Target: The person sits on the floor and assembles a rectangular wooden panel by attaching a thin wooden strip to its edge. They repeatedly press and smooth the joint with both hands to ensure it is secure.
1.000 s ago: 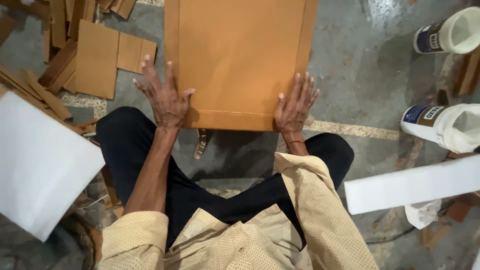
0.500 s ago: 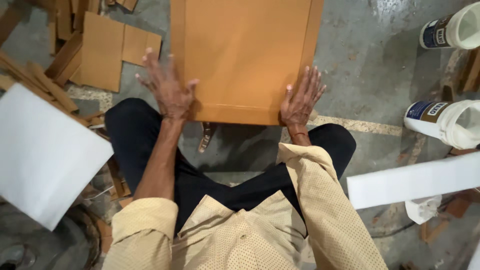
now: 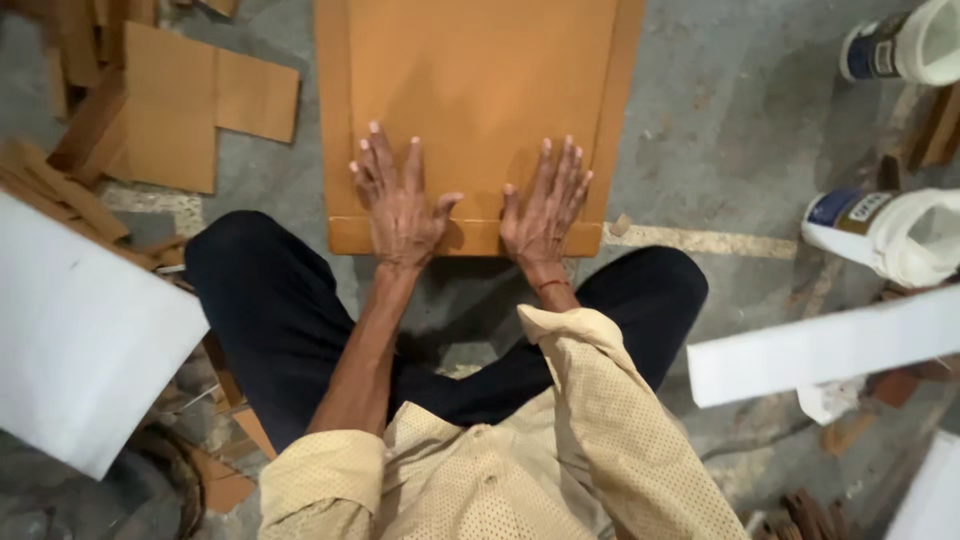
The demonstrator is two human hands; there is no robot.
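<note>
One large brown cardboard sheet (image 3: 480,90) lies flat on the grey concrete floor (image 3: 720,130) straight ahead of the seated person, its near edge folded into a narrow strip just beyond the knees. Two hands rest on it, side by side and slightly apart.

At far left, one white board (image 3: 80,340) lies tilted over a heap of cardboard offcuts (image 3: 170,110), which spread near and far along that side. The left hand (image 3: 400,205) lies palm down on the sheet's near left part, fingers spread wide and flat, gripping nothing, its heel on the folded strip. The right hand (image 3: 545,205) lies the same way on the near right part, fingers splayed and pressed flat, wrist over the near edge.

To the right stand two white tubs with blue labels: one tub (image 3: 900,45) at the far right corner, the other tub (image 3: 890,235) nearer. A white strip of board (image 3: 820,345) crosses the near right, overlapping that nearer tub's lower edge.
</note>
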